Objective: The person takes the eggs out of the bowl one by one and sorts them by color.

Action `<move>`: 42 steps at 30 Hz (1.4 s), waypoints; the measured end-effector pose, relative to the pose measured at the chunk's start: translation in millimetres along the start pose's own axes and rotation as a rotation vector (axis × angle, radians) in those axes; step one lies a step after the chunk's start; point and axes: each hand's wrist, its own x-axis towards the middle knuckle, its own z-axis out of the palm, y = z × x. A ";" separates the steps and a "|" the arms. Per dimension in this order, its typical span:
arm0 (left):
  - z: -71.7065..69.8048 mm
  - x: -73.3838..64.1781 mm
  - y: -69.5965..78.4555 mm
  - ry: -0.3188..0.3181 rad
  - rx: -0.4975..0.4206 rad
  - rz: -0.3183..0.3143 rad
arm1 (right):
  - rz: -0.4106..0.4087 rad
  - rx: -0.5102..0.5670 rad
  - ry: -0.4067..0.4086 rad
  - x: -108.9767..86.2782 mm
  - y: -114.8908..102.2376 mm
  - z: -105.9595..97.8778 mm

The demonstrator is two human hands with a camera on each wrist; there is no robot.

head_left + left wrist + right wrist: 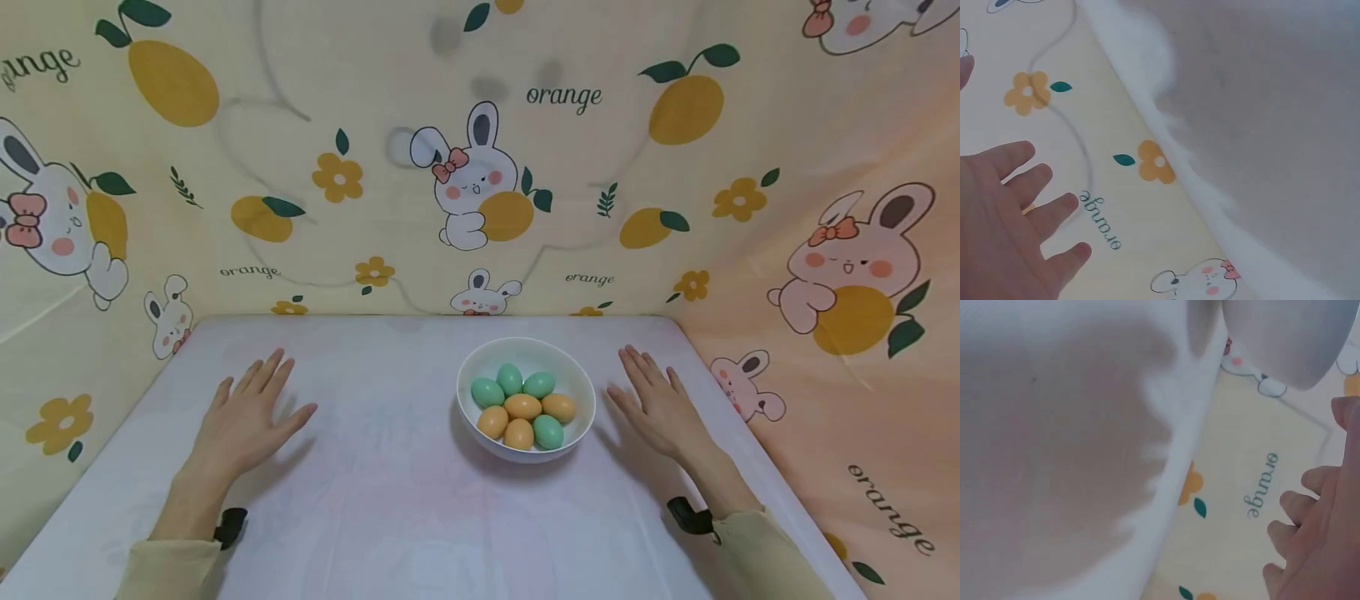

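A white bowl [467, 417] stands on the table right of the middle, with several green eggs [510, 379] and several orange eggs [522, 407] inside. My left hand [243, 421] is over the left part of the table, fingers straight and thumb spread toward the middle, holding nothing. To the right of the bowl, my right hand [660, 408] has its fingers extended and slightly apart, also holding nothing, close to the rim. The right wrist view shows the bowl's outer side [1291, 344] at the top, beyond the fingers. Only table and backdrop appear near the left hand [1010, 219] in its wrist view.
A white cloth covers the table [360, 500]. Behind and on both sides rises a cream backdrop [375, 83] printed with rabbits, oranges and flowers. Each wrist carries a black strap device [231, 527]. The table's back edge lies just beyond the bowl.
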 end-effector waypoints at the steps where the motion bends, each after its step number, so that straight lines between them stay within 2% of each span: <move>1: -0.9 0.7 1.9 0.012 -0.003 0.009 | -0.009 0.008 0.004 0.3 -1.5 -0.7; 6: -4.4 5.8 13.6 0.080 -0.028 0.070 | -0.048 0.027 0.004 2.0 -10.1 -3.5; 12: -1.6 14.0 29.3 0.197 -0.058 0.164 | -0.091 0.022 -0.028 4.3 -20.3 -4.4; 22: 7.1 32.3 65.4 0.343 -0.210 0.336 | -0.111 -0.018 -0.088 3.7 -34.2 -3.1; 26: 7.9 39.7 81.6 0.328 -0.253 0.370 | -0.103 -0.031 -0.125 2.8 -38.2 -2.1; 32: 9.5 49.9 103.4 0.254 -0.303 0.388 | -0.126 -0.047 -0.144 3.0 -41.0 1.2; 42: 6.1 67.1 141.5 0.154 -0.353 0.463 | -0.176 -0.063 -0.171 6.7 -45.5 3.3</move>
